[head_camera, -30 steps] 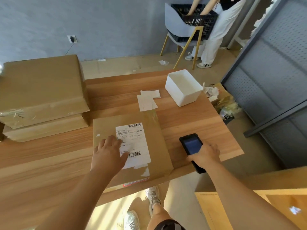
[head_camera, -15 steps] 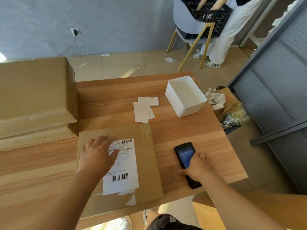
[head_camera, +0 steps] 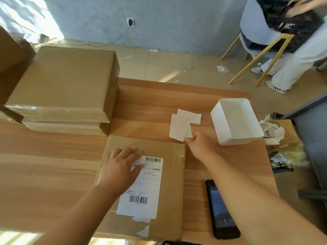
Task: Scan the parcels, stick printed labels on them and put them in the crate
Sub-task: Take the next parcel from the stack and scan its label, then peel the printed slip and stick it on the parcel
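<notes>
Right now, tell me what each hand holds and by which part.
Left hand holds nothing; it lies flat on the parcel. Right hand is at the near corner of the loose labels; whether it pinches them cannot be told.

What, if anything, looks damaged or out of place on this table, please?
The white shipping label on the flat parcel under the left hand is torn along its lower edge, leaving ragged white scraps stuck below it. Crumpled paper is also heaped just right of the table.
</notes>
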